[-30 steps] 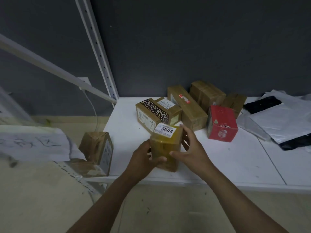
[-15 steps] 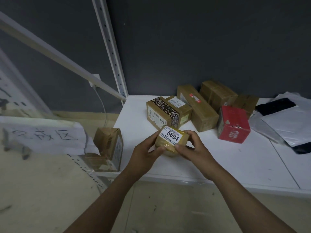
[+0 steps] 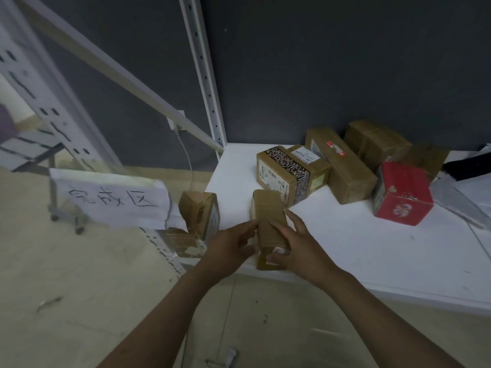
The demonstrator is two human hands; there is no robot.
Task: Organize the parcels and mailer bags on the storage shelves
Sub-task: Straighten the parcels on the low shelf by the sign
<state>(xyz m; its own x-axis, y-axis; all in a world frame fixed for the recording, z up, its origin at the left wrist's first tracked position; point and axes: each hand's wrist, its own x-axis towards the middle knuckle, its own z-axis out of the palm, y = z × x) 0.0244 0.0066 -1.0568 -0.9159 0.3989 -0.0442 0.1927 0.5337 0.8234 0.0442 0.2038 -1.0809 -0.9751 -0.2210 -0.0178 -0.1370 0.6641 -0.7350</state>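
Dark grey wall [image 3: 345,62] behind white shelf board [image 3: 345,248]; brown cardboard parcel cluster [image 3: 318,168] at back. Small brown taped cardboard parcel [image 3: 268,221] at front edge, clasped between left hand [image 3: 233,243] and right hand [image 3: 300,245], fingers loosely spread along sides. White label [image 3: 278,251], face-up half-second ago, now tipped toward near end: probably being oriented label-out for shelving.

We read three handwritten characters, 完成区, on the white paper sheet [image 3: 111,200] hanging at the left. On the side of the taped carton [image 3: 271,176] stands a handwritten 2. Its black tape [image 3: 291,163] carries white letters, which we cannot read.
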